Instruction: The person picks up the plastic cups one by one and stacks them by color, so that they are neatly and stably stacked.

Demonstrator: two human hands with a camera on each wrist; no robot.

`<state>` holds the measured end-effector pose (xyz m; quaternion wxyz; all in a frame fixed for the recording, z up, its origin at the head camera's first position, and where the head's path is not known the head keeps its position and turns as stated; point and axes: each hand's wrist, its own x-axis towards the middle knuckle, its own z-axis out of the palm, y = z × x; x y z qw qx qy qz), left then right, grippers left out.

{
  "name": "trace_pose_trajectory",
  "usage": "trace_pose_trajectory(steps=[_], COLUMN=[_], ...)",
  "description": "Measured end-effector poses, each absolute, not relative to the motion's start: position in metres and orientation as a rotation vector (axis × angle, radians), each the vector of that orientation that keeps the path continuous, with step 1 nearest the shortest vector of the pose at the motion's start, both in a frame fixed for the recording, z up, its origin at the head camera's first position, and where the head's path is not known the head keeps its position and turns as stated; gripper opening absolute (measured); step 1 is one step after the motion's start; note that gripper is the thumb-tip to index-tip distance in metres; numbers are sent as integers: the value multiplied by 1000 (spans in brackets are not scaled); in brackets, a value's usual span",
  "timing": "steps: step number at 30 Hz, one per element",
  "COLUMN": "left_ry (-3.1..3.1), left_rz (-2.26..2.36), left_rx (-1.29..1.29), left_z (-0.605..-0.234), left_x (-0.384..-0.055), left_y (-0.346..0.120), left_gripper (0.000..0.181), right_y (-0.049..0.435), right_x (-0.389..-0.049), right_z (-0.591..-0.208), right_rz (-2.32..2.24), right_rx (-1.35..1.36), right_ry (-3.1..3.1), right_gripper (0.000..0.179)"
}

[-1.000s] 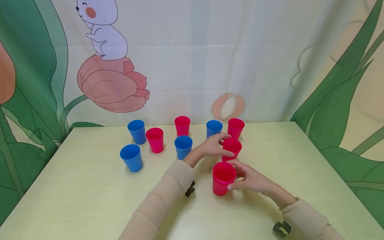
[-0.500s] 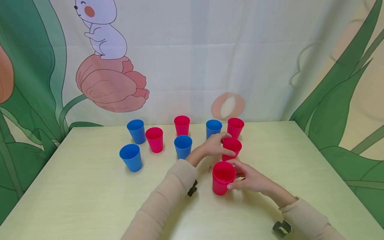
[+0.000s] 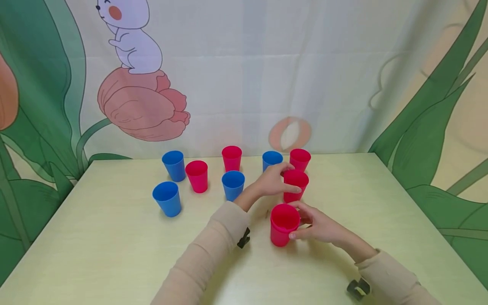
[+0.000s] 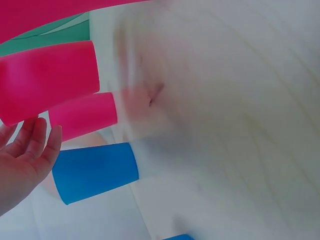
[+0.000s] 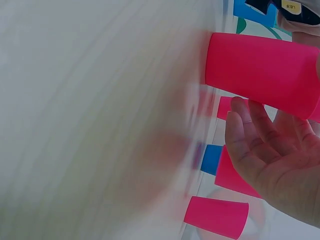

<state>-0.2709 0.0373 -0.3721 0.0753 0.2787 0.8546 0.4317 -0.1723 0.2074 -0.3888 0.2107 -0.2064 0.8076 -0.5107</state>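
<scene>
left hand (image 3: pixel 271 181) holds a red cup (image 3: pixel 299 178) toward the back edge of the table (image 3: pixel 114 241); right hand (image 3: pixel 319 225) grips the nearer red cup (image 3: pixel 281 224), farther from that edge. best squeeze both lightly, rims level.

Bright head view, hazier wrist views

Light falls evenly on the table (image 3: pixel 95 245), with soft, faint shadows beside the left sleeve (image 3: pixel 206 254). Both wrist views are greyer, the table blurred with smeared pink cup (image 5: pixel 262 72) reflections.
</scene>
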Motion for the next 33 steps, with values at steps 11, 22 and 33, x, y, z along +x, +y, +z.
trace_pose_trajectory(steps=[11, 22, 33], left_ry=[2551, 2556, 2552], left_rz=[1427, 1474, 1519], left_rx=[878, 897, 915], left_z=[-357, -339, -322], left_x=[-268, -256, -243], left_y=[31, 22, 12], left_gripper=[66, 68, 67], right_y=[207, 207, 207], right_x=[-174, -172, -172], right_z=[-388, -389, -390], right_rz=[-1432, -1445, -1439], right_rx=[-572, -593, -616], right_ry=[2234, 2220, 2229], right_gripper=[69, 65, 62])
